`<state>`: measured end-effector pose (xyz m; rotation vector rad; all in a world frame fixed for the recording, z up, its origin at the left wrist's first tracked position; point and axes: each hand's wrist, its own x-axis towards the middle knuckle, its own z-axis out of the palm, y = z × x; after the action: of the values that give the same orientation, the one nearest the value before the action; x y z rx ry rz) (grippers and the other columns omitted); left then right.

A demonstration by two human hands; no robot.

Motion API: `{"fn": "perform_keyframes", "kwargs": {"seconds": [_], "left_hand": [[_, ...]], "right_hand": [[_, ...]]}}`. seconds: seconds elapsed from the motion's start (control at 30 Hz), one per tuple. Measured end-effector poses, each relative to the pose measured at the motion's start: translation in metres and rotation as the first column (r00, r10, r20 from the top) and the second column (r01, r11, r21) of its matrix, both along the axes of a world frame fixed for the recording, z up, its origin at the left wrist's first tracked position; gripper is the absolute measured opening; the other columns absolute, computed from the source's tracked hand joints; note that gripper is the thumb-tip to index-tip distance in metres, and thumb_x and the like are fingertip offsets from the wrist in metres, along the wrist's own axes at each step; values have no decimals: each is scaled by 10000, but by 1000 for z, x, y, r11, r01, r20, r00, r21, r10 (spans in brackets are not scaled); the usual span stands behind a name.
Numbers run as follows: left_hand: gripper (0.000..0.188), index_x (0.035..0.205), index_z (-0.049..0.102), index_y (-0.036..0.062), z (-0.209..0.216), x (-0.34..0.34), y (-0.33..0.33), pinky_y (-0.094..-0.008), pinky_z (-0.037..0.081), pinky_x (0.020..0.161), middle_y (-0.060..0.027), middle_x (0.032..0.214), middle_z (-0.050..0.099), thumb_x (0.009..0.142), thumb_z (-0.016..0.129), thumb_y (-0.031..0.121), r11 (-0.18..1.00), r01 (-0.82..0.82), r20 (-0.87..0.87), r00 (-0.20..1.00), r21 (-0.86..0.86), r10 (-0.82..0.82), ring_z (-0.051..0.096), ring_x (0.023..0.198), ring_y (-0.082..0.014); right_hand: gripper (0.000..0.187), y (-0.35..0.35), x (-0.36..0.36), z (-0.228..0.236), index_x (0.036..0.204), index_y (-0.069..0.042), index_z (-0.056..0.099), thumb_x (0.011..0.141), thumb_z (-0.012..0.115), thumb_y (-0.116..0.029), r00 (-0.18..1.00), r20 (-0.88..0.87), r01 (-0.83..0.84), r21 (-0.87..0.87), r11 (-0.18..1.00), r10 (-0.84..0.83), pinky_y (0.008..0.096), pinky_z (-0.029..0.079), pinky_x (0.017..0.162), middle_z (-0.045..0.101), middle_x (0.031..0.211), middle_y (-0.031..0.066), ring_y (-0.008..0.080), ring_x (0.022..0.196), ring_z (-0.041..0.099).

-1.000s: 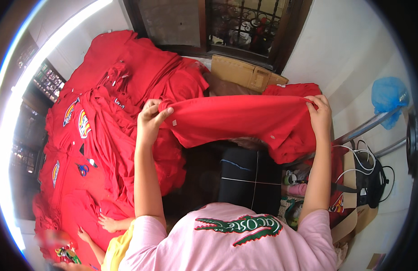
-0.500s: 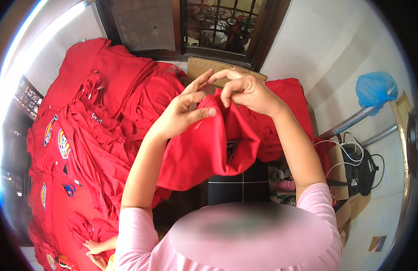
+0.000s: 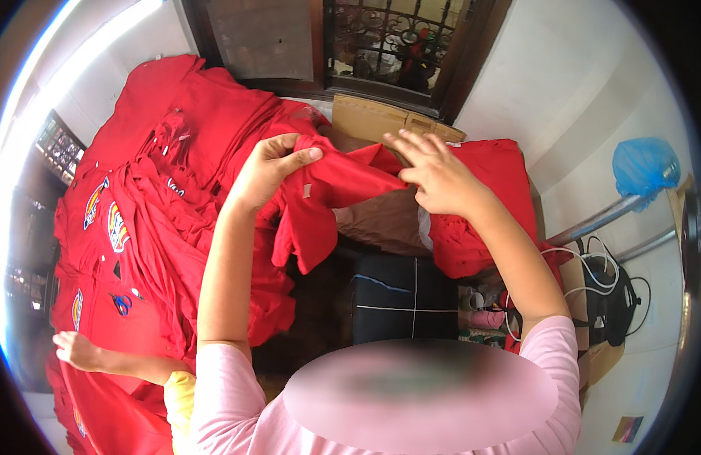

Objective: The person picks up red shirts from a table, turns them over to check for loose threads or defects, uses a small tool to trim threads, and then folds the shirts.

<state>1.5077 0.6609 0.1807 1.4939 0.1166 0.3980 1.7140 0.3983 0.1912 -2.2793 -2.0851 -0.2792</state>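
A red garment [image 3: 343, 178] stretches between my two hands in front of me, and its lower part hangs in folds below my left hand. My left hand [image 3: 268, 171] is closed on it, thumb on top. Across from it, my right hand [image 3: 445, 178] pinches a drawn-out corner between thumb and fingertips, the other fingers extended. A small pale tag [image 3: 306, 190] shows on the cloth below my left thumb. Whether the garment is a whole shirt or a part, I cannot tell.
A large heap of red shirts [image 3: 191, 114] covers the left side. Blue-handled scissors [image 3: 122, 303] lie on it. Another person's hand [image 3: 76, 351] reaches in at lower left. A black bundle tied with string [image 3: 388, 318] and a stack of red cloth [image 3: 487, 182] are ahead; cables [image 3: 604, 280] hang at right.
My hands have moved apart, drawing the garment out sideways between them. The other person's hand has risen up and to the left, and red cloth now extends beneath that arm.
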Motion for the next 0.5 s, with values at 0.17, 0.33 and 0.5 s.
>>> {"fn": "perform_keyframes", "kwargs": {"seconds": [0.17, 0.33, 0.5], "left_hand": [[179, 1043, 690, 32, -8, -55, 46, -305, 603, 564, -13, 961, 695, 954, 760, 170, 984, -144, -69, 988, -108, 137, 663, 844, -97], [381, 1157, 680, -14, 7, -130, 98, -337, 597, 820, -144, 1160, 708, 806, 819, 40, 990, 93, 8, 996, -103, -93, 710, 956, -195], [314, 1085, 620, 33, 9, -96, 159, -313, 507, 914, -90, 1119, 673, 798, 741, 74, 997, -72, 203, 977, 20, 67, 643, 1014, -175]], "right_hand": [[275, 23, -12, 0, 940, -16, 716, 822, 830, -237, 869, -473, -69, 178, 982, 147, 417, 534, 911, 721, 1071, 174, 310, 1052, 691], [341, 50, -78, -32, 980, 9, 650, 835, 863, -214, 481, -841, -187, 175, 967, 245, 343, 538, 771, 697, 871, 137, 204, 822, 694], [321, 106, -81, -44, 1099, -29, 630, 862, 846, -39, -85, -974, 24, 208, 978, 210, 278, 549, 849, 714, 972, 8, 88, 914, 670]]}}
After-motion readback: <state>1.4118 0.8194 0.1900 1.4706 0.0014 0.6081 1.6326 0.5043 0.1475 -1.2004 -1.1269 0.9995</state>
